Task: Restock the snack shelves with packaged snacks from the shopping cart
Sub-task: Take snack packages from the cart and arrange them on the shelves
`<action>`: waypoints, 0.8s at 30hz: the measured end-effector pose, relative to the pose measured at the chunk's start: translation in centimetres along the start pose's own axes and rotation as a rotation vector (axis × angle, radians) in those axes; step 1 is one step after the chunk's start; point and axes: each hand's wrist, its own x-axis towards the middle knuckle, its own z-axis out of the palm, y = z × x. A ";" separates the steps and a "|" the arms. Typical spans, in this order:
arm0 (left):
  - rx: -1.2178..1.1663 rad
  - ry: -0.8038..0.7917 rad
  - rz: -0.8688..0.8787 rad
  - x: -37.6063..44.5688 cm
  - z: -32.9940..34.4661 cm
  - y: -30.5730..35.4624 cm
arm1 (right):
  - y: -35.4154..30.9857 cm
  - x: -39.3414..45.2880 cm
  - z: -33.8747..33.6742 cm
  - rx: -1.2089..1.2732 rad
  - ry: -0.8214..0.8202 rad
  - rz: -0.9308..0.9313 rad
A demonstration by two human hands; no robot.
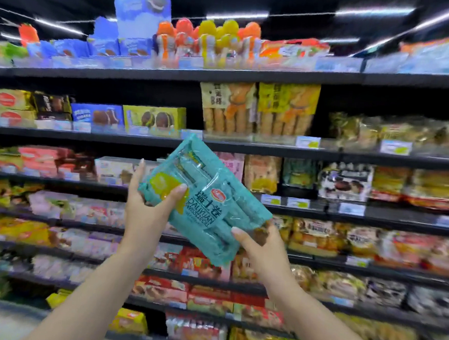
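Swiss roll pack (205, 203), teal, held up in both hands, tilted, in front of the snack shelves (246, 148).
Left hand (149, 207) grips the upper-left end, thumb across the front. Right hand (260, 244) pinches the lower-right corner, fingers curled behind. Pack is off the shelf, level with the middle rows.

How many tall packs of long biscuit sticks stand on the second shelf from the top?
2, side by side near the shelf's middle: the beige-topped pack on the left, the yellow-topped pack touching its right side. More may be hidden behind.
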 end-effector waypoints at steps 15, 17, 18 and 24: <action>0.010 -0.263 -0.188 -7.6 16.4 -5.1 | 1.6 -0.9 -20.7 -0.081 0.187 0.010; 0.003 -0.282 -0.228 -8.8 18.4 -6.1 | 2.0 -0.5 -23.3 -0.091 0.175 0.008; -0.004 -0.290 -0.249 -9.3 19.3 -6.5 | 2.3 -0.1 -24.6 -0.104 0.170 0.000; -0.017 -0.278 -0.312 -11.7 24.3 -8.9 | 3.9 2.0 -30.2 -0.139 0.119 0.011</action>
